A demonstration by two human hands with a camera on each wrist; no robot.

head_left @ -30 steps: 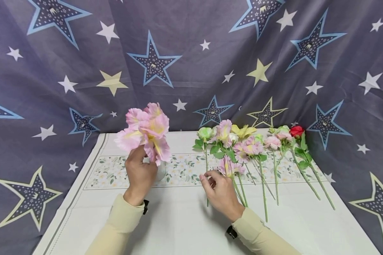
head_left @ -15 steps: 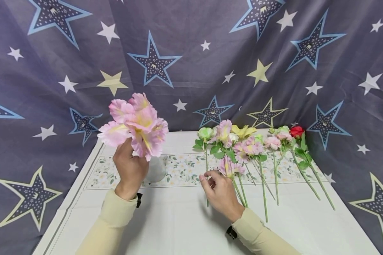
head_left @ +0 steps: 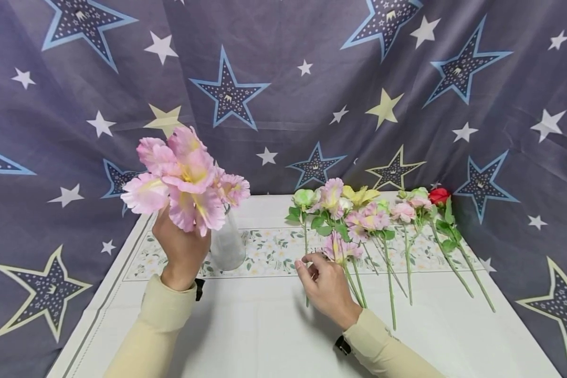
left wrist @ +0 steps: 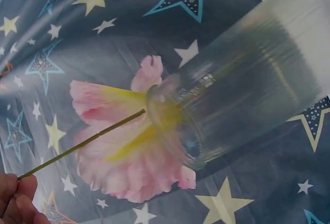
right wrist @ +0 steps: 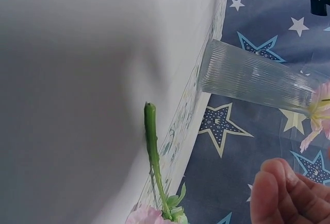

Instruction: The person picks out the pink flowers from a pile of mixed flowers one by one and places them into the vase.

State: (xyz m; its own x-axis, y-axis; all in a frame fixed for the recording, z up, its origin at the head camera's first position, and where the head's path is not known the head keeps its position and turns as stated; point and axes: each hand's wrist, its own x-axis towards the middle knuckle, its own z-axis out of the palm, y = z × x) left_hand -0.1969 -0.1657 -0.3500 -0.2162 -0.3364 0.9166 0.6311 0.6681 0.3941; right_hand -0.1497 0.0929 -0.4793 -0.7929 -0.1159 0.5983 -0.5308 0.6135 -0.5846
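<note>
My left hand holds a pink artificial flower with yellow-centred petals, raised left of a clear ribbed glass vase. In the left wrist view its fingertips pinch the thin stem, whose end lies right at the vase mouth. Another pink bloom shows at that mouth, partly seen through the glass. My right hand is low over the table, fingers loosely curled around nothing. It overlaps the stems of a pink flower lying there.
Several artificial flowers lie along the right side: a green rose, a yellow bloom, pale pink blooms and a red rose. Their stems point toward me. A floral band crosses the white tablecloth; a starry curtain hangs behind.
My left hand has moved left and slightly up with the pink flower, bringing the glass vase and the second pink bloom into sight. My right hand has stayed in place.
</note>
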